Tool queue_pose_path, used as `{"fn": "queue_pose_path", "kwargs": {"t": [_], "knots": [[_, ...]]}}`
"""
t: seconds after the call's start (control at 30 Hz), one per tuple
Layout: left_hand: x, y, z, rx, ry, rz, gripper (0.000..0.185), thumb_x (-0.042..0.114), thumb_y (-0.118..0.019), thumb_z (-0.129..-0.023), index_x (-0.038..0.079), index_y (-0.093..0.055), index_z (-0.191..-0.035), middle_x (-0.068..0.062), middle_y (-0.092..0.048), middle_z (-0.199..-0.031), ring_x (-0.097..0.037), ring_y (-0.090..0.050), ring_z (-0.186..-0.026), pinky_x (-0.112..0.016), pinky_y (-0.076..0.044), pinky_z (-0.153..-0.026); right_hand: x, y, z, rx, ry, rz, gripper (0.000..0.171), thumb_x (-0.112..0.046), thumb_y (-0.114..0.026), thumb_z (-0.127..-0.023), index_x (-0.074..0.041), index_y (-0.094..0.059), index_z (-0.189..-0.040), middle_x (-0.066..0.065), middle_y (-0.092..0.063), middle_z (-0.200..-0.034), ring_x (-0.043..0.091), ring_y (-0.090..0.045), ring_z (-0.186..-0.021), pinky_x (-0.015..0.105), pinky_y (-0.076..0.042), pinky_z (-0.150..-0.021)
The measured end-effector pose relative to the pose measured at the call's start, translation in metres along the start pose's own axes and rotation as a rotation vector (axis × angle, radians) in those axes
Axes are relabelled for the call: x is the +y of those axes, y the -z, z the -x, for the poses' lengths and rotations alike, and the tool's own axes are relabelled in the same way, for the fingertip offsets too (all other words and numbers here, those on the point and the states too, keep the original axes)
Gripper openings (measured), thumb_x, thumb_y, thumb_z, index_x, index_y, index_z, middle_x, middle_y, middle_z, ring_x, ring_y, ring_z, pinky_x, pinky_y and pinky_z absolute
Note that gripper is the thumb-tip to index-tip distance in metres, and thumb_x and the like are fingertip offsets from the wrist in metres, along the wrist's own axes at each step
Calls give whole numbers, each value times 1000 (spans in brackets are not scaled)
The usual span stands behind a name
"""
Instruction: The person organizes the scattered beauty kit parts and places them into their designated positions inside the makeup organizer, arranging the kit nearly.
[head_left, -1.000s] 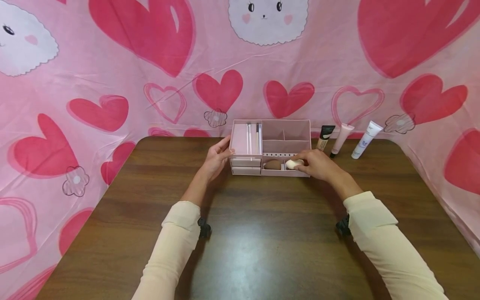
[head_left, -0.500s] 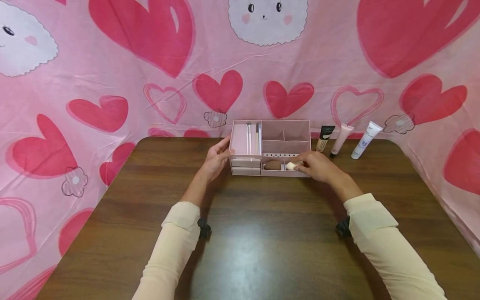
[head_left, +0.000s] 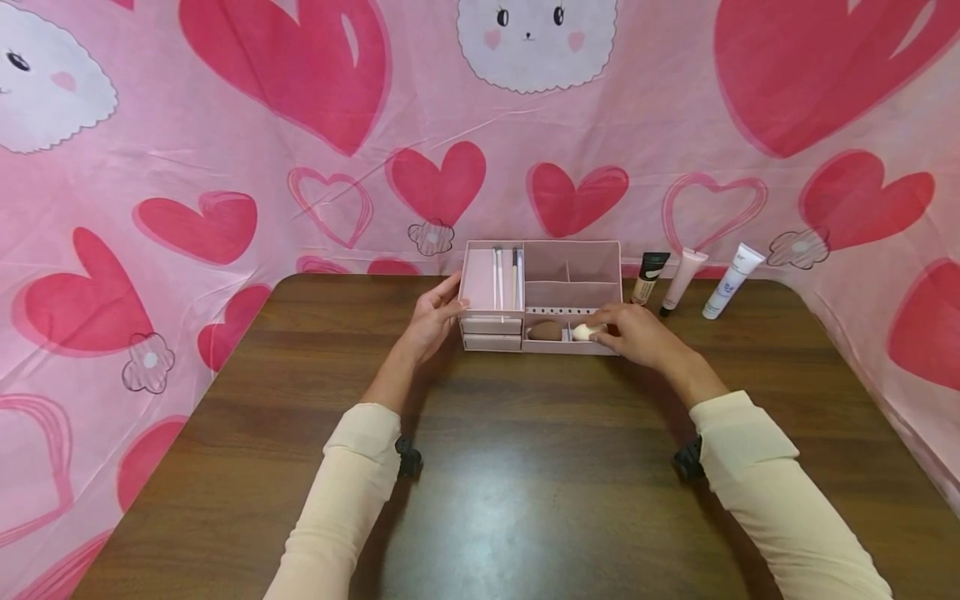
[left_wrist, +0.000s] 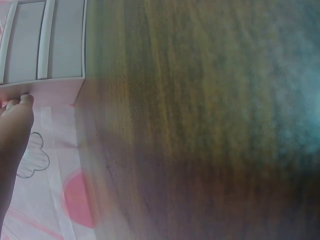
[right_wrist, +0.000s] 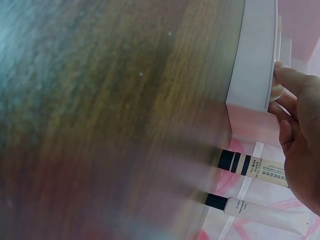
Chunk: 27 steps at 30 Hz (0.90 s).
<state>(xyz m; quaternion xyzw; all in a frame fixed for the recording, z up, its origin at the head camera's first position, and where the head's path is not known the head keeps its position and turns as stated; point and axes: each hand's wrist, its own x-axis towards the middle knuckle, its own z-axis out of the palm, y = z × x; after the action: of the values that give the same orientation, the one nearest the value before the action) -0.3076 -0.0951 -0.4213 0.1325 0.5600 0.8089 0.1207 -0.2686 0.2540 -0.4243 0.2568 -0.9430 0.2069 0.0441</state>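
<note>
A pink desktop organizer (head_left: 573, 295) stands at the back of the wooden table. My left hand (head_left: 433, 319) lies along its left side, fingers against the side wall and thumb at the front corner; in the left wrist view the fingertips touch that wall. With thumb and fingers my right hand (head_left: 633, 332) pinches a cream makeup sponge (head_left: 585, 332) in the front right compartment. A brown makeup sponge (head_left: 545, 331) lies in the compartment to its left. Several slim makeup brushes (head_left: 497, 279) lie in the upper left tray. The right hand partly hides the cream sponge.
Right of the organizer, three tubes stand in a row: a concealer tube (head_left: 649, 277) with a black end, a pink tube (head_left: 683, 282) and a white tube (head_left: 733, 281). Behind the table (head_left: 480, 467) hangs a pink heart-patterned cloth (head_left: 645, 108). Two drawers (head_left: 492, 333) face the front.
The right hand shifts very slightly while it keeps hold of the cream makeup sponge in the compartment. The left hand and the organizer stay put.
</note>
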Motion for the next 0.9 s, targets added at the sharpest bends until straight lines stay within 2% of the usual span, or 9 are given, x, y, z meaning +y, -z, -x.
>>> {"fn": "queue_pose_path", "kwargs": {"t": [0.27,0.57,0.9], "knots": [[1,-1,0,3,-4,8,67,-17,-38,-97,-7,-14,-159,-21,-12,-171,-32,-18,-157,-39,-22,-129,2,0,2,30,16,7,26,-12,-71,-93,0,-75,-115,20,-74,-115,37,-70,-107,56,-56,-97],[-1,2,-2,0,-2,3,67,-15,-37,-97,-6,-14,-160,-20,-11,-171,-32,-18,-157,-34,-27,-128,0,2,3,22,1,-4,27,-10,-70,-93,1,-74,-118,21,-73,-118,38,-68,-111,57,-54,-100],[1,0,2,-4,-3,9,67,-16,-37,-97,-6,-14,-159,-20,-11,-171,-32,-17,-158,-33,-27,-127,-4,5,11,46,-31,-66,29,-8,-71,-93,-2,-73,-121,20,-73,-121,37,-67,-113,59,-53,-101]]}}
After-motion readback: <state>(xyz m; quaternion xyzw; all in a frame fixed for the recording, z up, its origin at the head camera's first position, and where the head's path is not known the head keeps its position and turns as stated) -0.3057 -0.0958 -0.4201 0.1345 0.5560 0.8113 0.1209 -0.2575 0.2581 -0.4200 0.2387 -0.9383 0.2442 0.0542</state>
